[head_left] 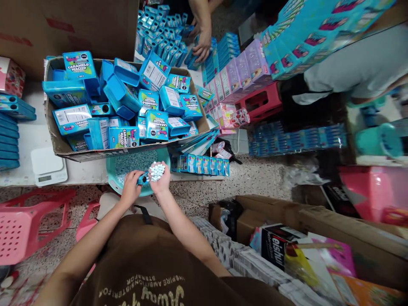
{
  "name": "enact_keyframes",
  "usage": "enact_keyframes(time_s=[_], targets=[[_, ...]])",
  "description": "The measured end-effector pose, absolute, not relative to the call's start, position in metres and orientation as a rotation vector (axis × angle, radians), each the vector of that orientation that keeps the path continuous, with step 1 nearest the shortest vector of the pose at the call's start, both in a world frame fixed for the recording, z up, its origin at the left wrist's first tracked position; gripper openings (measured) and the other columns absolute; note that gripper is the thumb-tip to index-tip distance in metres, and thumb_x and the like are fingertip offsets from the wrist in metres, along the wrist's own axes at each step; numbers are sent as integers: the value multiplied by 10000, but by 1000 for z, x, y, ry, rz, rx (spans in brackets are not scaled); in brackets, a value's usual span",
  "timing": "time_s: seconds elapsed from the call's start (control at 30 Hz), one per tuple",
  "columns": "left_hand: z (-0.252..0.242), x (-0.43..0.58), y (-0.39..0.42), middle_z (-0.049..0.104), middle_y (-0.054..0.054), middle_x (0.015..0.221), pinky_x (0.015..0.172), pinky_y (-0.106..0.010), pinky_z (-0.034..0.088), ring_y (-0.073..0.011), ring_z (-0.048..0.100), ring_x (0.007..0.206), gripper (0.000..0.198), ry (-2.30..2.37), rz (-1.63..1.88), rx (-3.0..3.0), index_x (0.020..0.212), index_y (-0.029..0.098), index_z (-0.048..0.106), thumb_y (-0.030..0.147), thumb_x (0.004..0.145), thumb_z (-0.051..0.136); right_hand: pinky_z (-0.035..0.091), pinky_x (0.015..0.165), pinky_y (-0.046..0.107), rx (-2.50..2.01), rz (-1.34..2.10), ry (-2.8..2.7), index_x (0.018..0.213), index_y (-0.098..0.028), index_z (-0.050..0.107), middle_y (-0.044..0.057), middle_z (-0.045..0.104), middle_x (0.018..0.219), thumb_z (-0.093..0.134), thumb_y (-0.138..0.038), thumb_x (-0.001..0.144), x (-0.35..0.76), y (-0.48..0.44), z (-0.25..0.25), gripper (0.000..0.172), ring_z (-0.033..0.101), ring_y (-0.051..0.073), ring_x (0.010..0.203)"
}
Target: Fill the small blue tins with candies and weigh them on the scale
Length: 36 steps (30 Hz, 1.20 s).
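My left hand (130, 186) is closed around a small blue candy box (143, 178), held over a teal basin (112, 175) filled with small pale candies. My right hand (160, 178) is cupped, palm up, with a heap of white candies (157, 171) in it, right beside the box's open end. Both hands hover at the table's front edge, just in front of a cardboard tray (60, 146) piled with blue "Caramelo Macizo" boxes (157, 124).
A row of filled blue boxes (200, 164) stands right of the basin. A white scale (48, 167) sits at left, pink stools (24, 223) below. Another person's hand (202, 46) works among blue boxes at the back. Cartons (318, 238) crowd the right floor.
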State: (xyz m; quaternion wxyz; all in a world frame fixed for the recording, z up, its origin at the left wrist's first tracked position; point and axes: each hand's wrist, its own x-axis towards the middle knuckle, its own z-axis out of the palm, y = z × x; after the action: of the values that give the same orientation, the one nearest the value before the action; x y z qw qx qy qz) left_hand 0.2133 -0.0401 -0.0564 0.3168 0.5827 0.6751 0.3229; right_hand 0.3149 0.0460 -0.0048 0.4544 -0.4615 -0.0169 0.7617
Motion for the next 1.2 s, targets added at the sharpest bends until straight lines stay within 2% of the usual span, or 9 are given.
enact_keyframes(time_s=[0.13,0.4,0.67,0.97,1.2], targets=[[-58,213,-38,573,-97,1145,990,-437,377,-259,504,1103,579,1791,854,1504,1161,182,559,20,618,442,327,404,192,-1142,1861,-40,637,-212,398,-52,479,553,482,-361,817,306,43,-1,248,429,73,443],[-61,212,-38,588,-89,1135,956,-409,411,-246,529,1090,552,1754,912,1441,1150,190,558,36,631,453,335,417,192,-1227,1811,-193,648,-213,409,-46,496,590,506,-424,804,300,44,-1,279,438,72,464],[-61,217,-37,599,-84,1121,940,-412,429,-250,549,1074,526,1796,929,1381,1145,202,575,47,650,488,428,510,203,-1207,1712,-299,595,-212,374,-48,475,591,559,-428,759,299,43,-9,328,480,72,520],[-64,219,-36,603,-89,1114,938,-403,435,-247,558,1058,451,1798,956,1327,1134,193,578,92,697,526,378,438,210,-1260,1688,-330,622,-208,436,-53,500,541,596,-452,745,295,49,-12,316,459,71,450],[-65,221,-35,601,-91,1111,930,-394,438,-245,556,1052,456,1810,982,1311,1139,184,571,98,693,530,325,396,192,-1202,1860,-255,628,-209,375,-59,489,560,553,-487,794,294,50,2,370,444,56,421]])
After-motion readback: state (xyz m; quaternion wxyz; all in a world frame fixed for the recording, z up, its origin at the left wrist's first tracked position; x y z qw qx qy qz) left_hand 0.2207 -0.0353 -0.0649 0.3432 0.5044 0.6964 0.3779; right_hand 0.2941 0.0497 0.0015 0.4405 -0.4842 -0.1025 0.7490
